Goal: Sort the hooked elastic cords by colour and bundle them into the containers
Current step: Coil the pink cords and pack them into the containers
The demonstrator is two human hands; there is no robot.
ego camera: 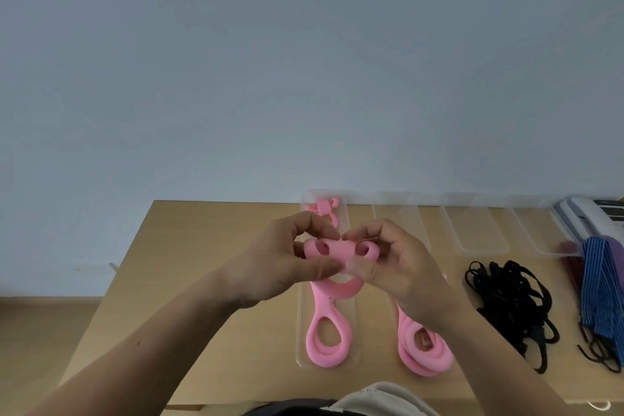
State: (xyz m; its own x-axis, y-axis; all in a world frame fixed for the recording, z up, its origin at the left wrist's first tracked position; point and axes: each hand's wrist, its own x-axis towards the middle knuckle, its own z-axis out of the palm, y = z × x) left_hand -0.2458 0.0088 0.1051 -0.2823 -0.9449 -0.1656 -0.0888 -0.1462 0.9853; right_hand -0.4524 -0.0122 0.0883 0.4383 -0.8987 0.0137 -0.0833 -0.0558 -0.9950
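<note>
My left hand [287, 263] and my right hand [395, 263] both pinch the top of a pink cord [334, 252], lifted above the table; its loop hangs down between them. Below it, a clear container [302, 314] holds another pink cord [327, 341] lying lengthwise, with pink hooks at its far end. Further pink cords [422, 351] lie looped on the wood under my right forearm. A heap of black cords [513, 300] lies to the right, and blue striped cords [601, 287] at the far right, with dark red ones partly hidden behind them.
Three clear containers [479, 230] stand in a row along the table's [202, 280] far edge, right of the pink one. A white device [587, 216] sits at the back right corner. A plain wall rises behind the table.
</note>
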